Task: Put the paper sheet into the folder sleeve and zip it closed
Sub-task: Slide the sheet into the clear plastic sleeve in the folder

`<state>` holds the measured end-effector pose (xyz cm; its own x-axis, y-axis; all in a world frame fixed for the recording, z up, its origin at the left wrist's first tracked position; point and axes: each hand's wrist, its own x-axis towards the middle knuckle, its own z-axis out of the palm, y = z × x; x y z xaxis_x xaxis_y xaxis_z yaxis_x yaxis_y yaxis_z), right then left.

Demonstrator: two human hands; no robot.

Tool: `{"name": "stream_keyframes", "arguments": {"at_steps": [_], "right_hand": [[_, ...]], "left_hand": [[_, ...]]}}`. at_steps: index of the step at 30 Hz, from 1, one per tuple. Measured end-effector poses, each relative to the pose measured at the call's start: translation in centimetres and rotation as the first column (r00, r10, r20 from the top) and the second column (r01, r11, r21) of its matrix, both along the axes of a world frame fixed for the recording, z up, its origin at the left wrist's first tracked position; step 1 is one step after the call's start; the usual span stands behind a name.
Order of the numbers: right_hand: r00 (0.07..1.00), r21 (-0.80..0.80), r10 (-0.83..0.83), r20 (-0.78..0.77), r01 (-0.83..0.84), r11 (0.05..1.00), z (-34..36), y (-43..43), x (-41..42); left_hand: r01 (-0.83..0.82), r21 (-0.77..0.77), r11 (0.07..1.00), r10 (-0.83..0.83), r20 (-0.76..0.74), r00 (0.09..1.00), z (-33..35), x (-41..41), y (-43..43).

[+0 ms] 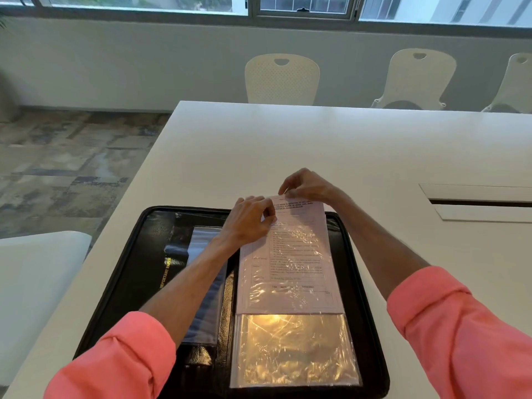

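Note:
A black zip folder (144, 254) lies open on the white table. On its right half is a clear plastic sleeve (293, 349). A printed paper sheet (288, 269) sits partway inside the sleeve, its top end sticking out beyond the sleeve's mouth. My left hand (247, 220) pinches the sheet and sleeve at the upper left edge. My right hand (308, 187) pinches the top edge of the sheet. The lower part of the sleeve holds no paper and shines yellow with reflected light.
The white table (288, 139) ends at an edge on the left, with patterned floor beyond. A cable slot (478, 201) is set into the table on the right. White chairs (282, 79) stand along the far side, and another white seat (34, 269) at near left.

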<state>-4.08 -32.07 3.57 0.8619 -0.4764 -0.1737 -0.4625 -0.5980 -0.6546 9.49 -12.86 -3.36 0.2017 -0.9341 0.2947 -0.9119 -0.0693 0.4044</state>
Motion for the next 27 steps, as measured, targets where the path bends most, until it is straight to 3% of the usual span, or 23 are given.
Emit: {"name": "stream_keyframes", "arguments": {"at_steps": [10, 14, 19, 27], "right_hand": [[0.983, 0.154, 0.18, -0.026, -0.174, 0.973, 0.2, 0.2, -1.1], [0.971, 0.146, 0.222, -0.088, -0.208, 0.967, -0.1, 1.1, -1.5], [0.946, 0.153, 0.209, -0.248, -0.175, 0.973, -0.6, 2.1, -1.9], [0.962, 0.112, 0.176, -0.209, -0.155, 0.981, -1.7, 3.3, -2.4]], "left_hand": [[-0.031, -0.02, 0.999, 0.032, 0.024, 0.999, 0.1, 0.1, -0.1], [-0.06, -0.015, 0.998, 0.061, 0.048, 0.997, 0.1, -0.2, -0.2], [-0.079, -0.013, 0.997, 0.08, 0.051, 0.996, -0.1, -0.5, -0.1], [-0.09, -0.006, 0.996, 0.09, 0.057, 0.994, 0.1, -0.6, -0.1]]}}
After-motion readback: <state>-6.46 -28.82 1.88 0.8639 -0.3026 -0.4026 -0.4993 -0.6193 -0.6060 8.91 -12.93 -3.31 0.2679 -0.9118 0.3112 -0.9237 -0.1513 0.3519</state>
